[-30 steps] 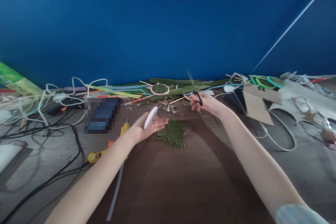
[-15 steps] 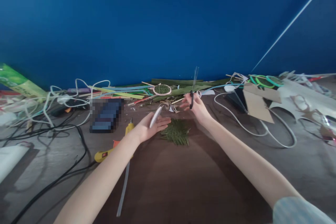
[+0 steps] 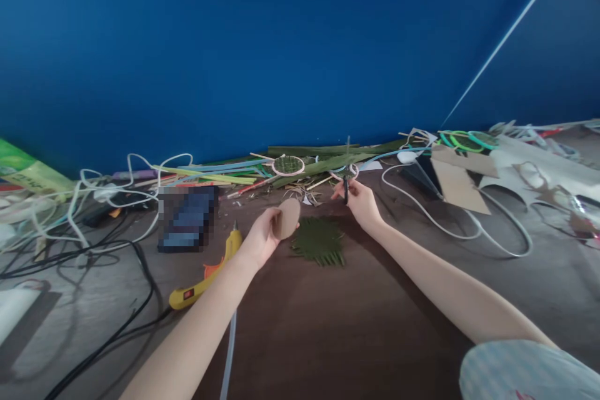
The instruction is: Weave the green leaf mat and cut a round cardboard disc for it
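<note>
My left hand (image 3: 262, 239) is closed on a round cardboard disc (image 3: 287, 219), holding it tilted by its left edge above the table. Just right of the disc, a woven square of green leaf strips (image 3: 319, 239) with frayed ends lies flat on the brown tabletop. My right hand (image 3: 364, 205) is wrapped round scissors (image 3: 345, 190) with black handles, their thin blades pointing away towards the wall. Left of my left forearm lies a yellow glue gun (image 3: 232, 247) with an orange trigger and a clear glue stick (image 3: 229, 356) trailing from its back.
A dark phone-like device (image 3: 190, 219), partly pixelated, lies at the left beside black cables (image 3: 145, 256). Leaf strips and round woven pieces (image 3: 287, 165) line the blue wall (image 3: 300, 44). Cardboard scraps (image 3: 462, 181) and a white cable (image 3: 520, 240) lie to the right.
My left hand has turned and closed round the disc, whose flat brown face now shows. My right hand has lowered slightly with the scissors. The camera view has shifted a little.
</note>
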`<move>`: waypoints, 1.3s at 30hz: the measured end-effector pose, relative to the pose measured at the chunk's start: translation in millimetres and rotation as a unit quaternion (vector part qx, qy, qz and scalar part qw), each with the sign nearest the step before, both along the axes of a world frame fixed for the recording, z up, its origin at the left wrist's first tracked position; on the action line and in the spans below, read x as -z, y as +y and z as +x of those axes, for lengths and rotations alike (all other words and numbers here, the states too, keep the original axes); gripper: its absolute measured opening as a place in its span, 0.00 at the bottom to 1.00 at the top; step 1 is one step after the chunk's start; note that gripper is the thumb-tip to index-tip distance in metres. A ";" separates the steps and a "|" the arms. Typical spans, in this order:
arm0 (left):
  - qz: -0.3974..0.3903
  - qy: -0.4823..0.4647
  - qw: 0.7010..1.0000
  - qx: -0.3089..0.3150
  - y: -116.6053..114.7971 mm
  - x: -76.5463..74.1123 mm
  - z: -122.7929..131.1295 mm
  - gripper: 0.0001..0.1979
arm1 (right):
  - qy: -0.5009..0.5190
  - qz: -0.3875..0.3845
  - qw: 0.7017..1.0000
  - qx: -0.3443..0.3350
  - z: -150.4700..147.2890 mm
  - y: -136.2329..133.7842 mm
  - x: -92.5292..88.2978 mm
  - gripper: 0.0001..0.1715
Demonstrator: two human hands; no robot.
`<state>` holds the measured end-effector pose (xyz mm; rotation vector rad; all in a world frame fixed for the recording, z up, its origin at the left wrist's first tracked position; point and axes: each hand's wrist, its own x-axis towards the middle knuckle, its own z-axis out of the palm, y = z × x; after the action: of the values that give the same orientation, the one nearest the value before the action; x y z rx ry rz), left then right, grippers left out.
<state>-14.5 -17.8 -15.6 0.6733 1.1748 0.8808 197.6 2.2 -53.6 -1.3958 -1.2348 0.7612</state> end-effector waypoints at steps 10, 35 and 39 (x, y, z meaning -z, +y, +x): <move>0.215 0.225 0.948 0.067 -5.6 16.3 -7.0 0.10 | -0.056 0.022 0.998 0.029 0.0 0.6 4.4 0.24; 0.154 0.168 0.971 0.074 -17.3 4.5 -6.1 0.13 | -0.480 -0.080 0.869 -0.091 95.1 -51.4 -22.2 0.14; 0.172 0.139 0.969 0.114 -16.0 5.7 -6.5 0.15 | -0.490 -0.112 0.853 -0.140 98.5 -49.2 -31.7 0.06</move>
<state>-21.0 -33.8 -21.3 1.2231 1.1722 0.8184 296.1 -47.0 -21.9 -1.9103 -2.2297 0.3514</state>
